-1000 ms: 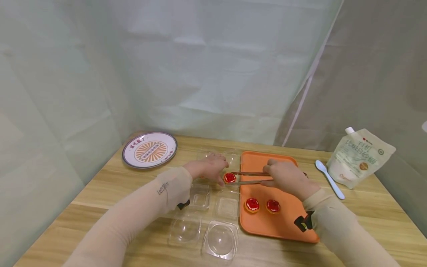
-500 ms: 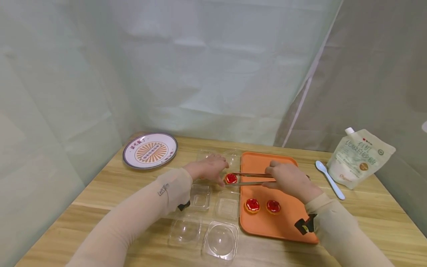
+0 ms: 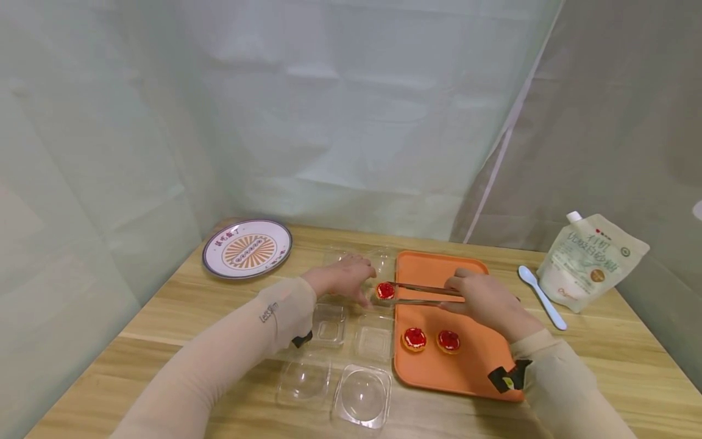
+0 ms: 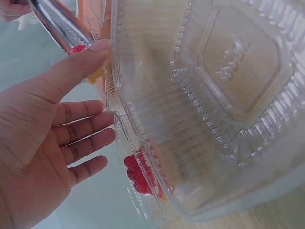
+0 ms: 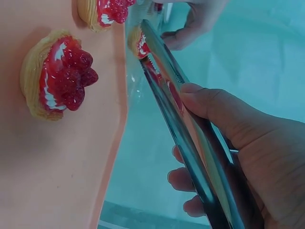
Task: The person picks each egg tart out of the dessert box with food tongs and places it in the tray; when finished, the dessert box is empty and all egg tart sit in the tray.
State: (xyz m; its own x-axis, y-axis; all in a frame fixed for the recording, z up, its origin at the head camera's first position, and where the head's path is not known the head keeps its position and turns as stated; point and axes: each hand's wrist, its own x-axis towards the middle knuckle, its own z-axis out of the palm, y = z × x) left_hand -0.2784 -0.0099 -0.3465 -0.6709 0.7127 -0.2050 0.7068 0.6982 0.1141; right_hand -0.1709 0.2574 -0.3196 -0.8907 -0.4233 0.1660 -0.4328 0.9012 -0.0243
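Observation:
My right hand (image 3: pixel 485 302) grips metal tongs (image 5: pixel 176 124), its thumb along the upper arm. Between the tong tips is a tart (image 3: pixel 386 291) with a red fruit topping, over the clear plastic containers (image 3: pixel 375 339) beside the tray's left edge. My left hand (image 3: pixel 347 278) reaches over the far containers, its thumb and fairly straight fingers at a container's edge in the left wrist view. Another red-topped tart (image 4: pixel 138 174) shows through clear plastic there. Two more tarts, a left one (image 3: pixel 414 339) and a right one (image 3: pixel 449 341), sit on the orange tray (image 3: pixel 439 375).
Clear domed lids (image 3: pixel 362 395) lie nearest me. A patterned plate (image 3: pixel 247 249) sits at the back left of the wooden table (image 3: pixel 181 317). To the tray's right are a pale blue spoon (image 3: pixel 543 299) and a spouted pouch (image 3: pixel 589 262). Cloth sheets (image 3: pixel 351 122) hang behind.
My right hand has shifted slightly right with the tongs, and the tart at their tips has moved a little right too. The left hand has stayed nearly still.

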